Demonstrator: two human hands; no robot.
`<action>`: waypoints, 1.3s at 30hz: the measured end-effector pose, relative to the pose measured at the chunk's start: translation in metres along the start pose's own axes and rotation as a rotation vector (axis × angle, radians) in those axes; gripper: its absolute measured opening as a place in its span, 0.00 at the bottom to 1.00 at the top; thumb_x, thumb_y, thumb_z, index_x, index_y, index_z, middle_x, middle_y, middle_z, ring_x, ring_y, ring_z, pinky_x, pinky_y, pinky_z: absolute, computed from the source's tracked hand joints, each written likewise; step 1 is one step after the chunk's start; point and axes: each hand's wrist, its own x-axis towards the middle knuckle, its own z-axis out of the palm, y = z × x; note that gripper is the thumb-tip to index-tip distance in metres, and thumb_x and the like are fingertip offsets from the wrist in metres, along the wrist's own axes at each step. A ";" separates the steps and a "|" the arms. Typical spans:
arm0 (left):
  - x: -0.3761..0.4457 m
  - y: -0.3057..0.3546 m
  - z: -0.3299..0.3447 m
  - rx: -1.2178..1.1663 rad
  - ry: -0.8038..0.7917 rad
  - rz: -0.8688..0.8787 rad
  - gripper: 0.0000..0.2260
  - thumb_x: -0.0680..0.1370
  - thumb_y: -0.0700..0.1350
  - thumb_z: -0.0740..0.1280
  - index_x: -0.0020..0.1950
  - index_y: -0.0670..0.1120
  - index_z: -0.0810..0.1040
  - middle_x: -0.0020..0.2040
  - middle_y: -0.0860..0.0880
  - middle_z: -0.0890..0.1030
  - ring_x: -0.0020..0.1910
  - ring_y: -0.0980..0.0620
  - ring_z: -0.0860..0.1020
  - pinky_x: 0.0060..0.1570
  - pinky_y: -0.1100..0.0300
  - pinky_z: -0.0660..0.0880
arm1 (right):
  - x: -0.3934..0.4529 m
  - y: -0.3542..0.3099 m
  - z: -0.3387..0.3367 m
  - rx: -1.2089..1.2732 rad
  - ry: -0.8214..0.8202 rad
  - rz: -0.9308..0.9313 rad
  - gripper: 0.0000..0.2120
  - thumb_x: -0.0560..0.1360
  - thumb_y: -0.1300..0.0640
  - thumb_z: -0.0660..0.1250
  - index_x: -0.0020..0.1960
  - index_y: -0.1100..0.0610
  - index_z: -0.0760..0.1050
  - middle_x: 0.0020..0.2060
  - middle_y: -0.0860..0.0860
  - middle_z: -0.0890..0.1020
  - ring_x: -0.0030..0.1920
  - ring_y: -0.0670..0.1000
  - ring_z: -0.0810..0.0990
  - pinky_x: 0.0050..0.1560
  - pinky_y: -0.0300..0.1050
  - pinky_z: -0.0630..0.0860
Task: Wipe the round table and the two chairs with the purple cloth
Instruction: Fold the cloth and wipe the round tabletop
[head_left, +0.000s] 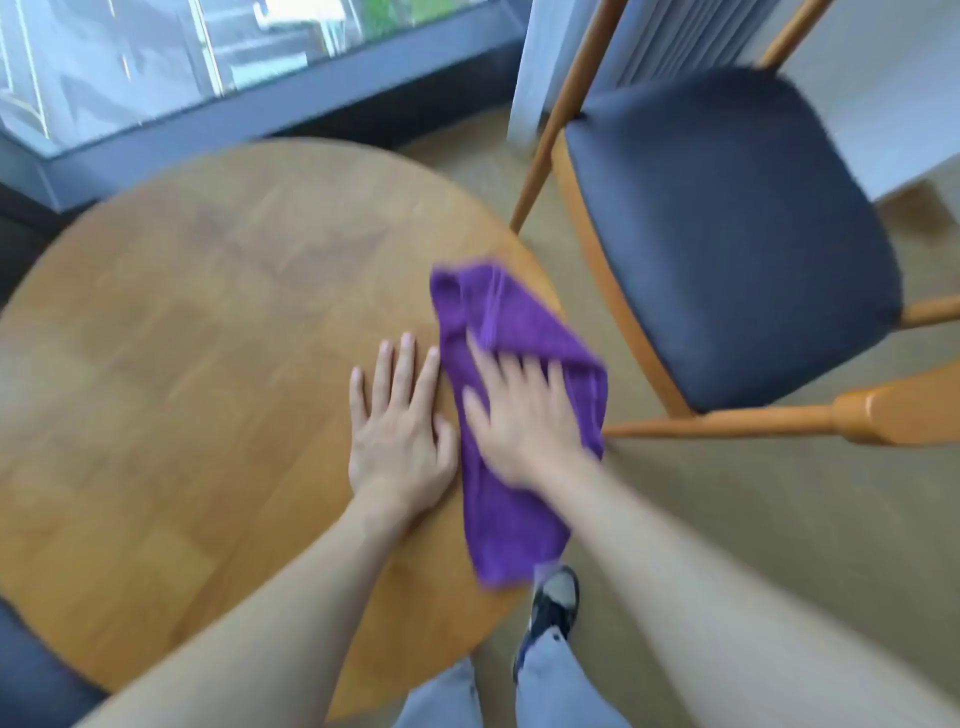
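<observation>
One purple cloth (498, 426) lies under my right hand (519, 415), fingers (524, 371) spread flat upon it at the table (182, 364) edge; beside it my left hand (400, 431) rests flat, fingers straight. A chair (727, 234) stands beyond my right fingers.

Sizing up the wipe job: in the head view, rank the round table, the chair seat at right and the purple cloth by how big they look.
1. round table, largest.
2. chair seat, though it sits lower than the tabletop, so its true size is unsure.
3. purple cloth, smallest, partly under the right hand.

round table (182, 364) left bare; chair (727, 234) crowds right edge.
</observation>
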 end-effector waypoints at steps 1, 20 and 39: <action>-0.002 0.000 0.000 0.007 -0.004 0.015 0.34 0.75 0.50 0.56 0.82 0.50 0.59 0.84 0.47 0.56 0.83 0.47 0.50 0.80 0.40 0.49 | 0.030 -0.005 -0.004 0.009 -0.001 0.022 0.31 0.82 0.43 0.53 0.83 0.49 0.52 0.74 0.54 0.72 0.71 0.59 0.69 0.74 0.62 0.58; -0.009 -0.001 0.000 -0.063 -0.003 -0.025 0.32 0.74 0.49 0.56 0.81 0.50 0.62 0.83 0.48 0.58 0.83 0.48 0.51 0.80 0.43 0.46 | -0.033 -0.021 0.029 0.049 0.083 0.165 0.33 0.81 0.46 0.51 0.84 0.51 0.47 0.84 0.49 0.48 0.83 0.53 0.44 0.80 0.62 0.44; -0.128 -0.061 -0.063 0.032 -0.557 -0.455 0.54 0.61 0.77 0.71 0.75 0.76 0.36 0.81 0.57 0.30 0.80 0.33 0.37 0.68 0.22 0.58 | -0.159 -0.066 0.067 0.009 -0.014 -0.083 0.33 0.81 0.45 0.49 0.84 0.50 0.48 0.84 0.50 0.47 0.83 0.57 0.45 0.80 0.64 0.45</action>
